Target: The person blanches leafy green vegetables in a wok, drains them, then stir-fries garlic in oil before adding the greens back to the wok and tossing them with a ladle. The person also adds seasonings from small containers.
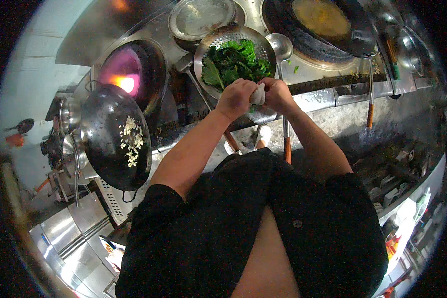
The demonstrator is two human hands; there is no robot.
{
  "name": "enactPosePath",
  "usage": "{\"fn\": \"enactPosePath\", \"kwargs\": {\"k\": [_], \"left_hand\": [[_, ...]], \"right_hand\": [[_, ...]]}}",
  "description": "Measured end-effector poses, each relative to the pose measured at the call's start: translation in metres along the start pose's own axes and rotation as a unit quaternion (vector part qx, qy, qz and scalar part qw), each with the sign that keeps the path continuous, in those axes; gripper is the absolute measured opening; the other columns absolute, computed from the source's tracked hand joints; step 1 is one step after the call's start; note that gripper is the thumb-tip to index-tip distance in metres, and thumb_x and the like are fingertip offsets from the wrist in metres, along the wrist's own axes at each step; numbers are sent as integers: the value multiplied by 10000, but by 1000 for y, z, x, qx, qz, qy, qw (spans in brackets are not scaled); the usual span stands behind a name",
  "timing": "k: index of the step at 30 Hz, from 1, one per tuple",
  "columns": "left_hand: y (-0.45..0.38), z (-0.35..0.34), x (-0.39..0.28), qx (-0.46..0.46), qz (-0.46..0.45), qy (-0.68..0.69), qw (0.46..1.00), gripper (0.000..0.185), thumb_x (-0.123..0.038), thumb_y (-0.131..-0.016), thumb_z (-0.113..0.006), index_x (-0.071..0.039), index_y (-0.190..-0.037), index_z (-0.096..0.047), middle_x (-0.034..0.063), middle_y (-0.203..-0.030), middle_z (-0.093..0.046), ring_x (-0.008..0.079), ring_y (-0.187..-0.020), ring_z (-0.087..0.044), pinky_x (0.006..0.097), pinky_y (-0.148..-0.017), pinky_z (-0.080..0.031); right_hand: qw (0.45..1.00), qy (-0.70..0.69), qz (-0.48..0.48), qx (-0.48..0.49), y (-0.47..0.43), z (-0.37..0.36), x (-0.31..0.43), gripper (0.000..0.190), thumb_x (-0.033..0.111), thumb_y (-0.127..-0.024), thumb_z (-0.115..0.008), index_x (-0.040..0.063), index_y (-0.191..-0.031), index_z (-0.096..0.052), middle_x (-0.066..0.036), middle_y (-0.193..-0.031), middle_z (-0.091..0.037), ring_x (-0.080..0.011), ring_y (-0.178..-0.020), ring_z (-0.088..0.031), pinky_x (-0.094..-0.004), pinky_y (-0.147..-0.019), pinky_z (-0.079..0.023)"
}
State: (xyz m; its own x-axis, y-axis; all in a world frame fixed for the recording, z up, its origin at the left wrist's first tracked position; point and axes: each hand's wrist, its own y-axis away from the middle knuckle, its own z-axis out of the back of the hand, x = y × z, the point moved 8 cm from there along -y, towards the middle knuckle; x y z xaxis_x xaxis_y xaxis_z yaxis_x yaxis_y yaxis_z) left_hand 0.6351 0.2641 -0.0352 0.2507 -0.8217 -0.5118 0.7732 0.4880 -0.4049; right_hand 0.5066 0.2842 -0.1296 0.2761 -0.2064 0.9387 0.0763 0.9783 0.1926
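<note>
Both my left hand [237,97] and my right hand [277,95] grip a folded whitish cloth [258,94] between them. They are at the near rim of a perforated metal strainer bowl [208,41], which holds dark green leafy vegetables [234,63]. Right of the strainer lies a steel ladle [281,46] with a wooden handle. On its left, a wok spatula [193,80] slants under my left forearm. A black wok [104,138] with chopped garlic-like bits [131,139] stands at the left.
A burner with a bright flame [126,83] burns behind the wok. A round metal pan [201,18] sits behind the strainer. At the upper right, a wok holds brownish liquid [322,18]. Another ladle handle [370,111] juts over the stove's front edge.
</note>
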Motion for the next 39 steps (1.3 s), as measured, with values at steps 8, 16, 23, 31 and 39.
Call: {"fn": "enactPosePath", "kwargs": {"k": [8, 16, 23, 31, 39], "left_hand": [[-6, 2, -7, -2, 37, 35, 999, 278, -34, -661, -677, -56, -914, -564, 156, -864, -613, 385, -843, -596, 467, -722, -486], [-13, 31, 21, -110, 179, 18, 978, 302, -36, -690, -684, -32, -976, -587, 176, -927, -632, 409, -906, -605, 467, -764, -499], [37, 29, 74, -25, 167, -65, 983, 298, -32, -756, -668, -32, -1041, -582, 191, -1222, -547, 412, -985, -603, 477, -808, -506], [127, 63, 27, -110, 300, -7, 948, 392, -63, -719, -714, -25, -1086, -579, 163, -1188, -562, 388, -1042, -592, 423, -843, -510], [205, 95, 9, -161, 400, 14, 902, 319, -8, -693, -736, -36, -986, -613, 158, -1072, -617, 362, -987, -609, 398, -834, -505]], "right_hand": [[840, -516, -161, 45, 35, -18, -2, 186, 149, -864, -665, 31, -1007, -648, -67, -908, -676, -180, -775, -658, -303, -683, -546], [903, -414, -61, -93, 39, 26, -24, 96, 79, -888, -561, 22, -945, -614, -94, -830, -636, -178, -653, -591, -288, -534, -459], [909, 329, 105, -232, 36, 137, 10, 340, 87, -797, -667, -1, -1121, -615, -171, -1033, -644, -278, -895, -642, -360, -842, -518], [936, 317, 136, -73, -104, 25, 69, 205, 168, -847, -602, 39, -985, -681, -179, -936, -686, -345, -867, -669, -417, -777, -521], [849, 500, 141, 93, -218, -60, 7, 192, 190, -795, -602, 32, -861, -687, -190, -887, -671, -402, -885, -632, -491, -768, -515]]}}
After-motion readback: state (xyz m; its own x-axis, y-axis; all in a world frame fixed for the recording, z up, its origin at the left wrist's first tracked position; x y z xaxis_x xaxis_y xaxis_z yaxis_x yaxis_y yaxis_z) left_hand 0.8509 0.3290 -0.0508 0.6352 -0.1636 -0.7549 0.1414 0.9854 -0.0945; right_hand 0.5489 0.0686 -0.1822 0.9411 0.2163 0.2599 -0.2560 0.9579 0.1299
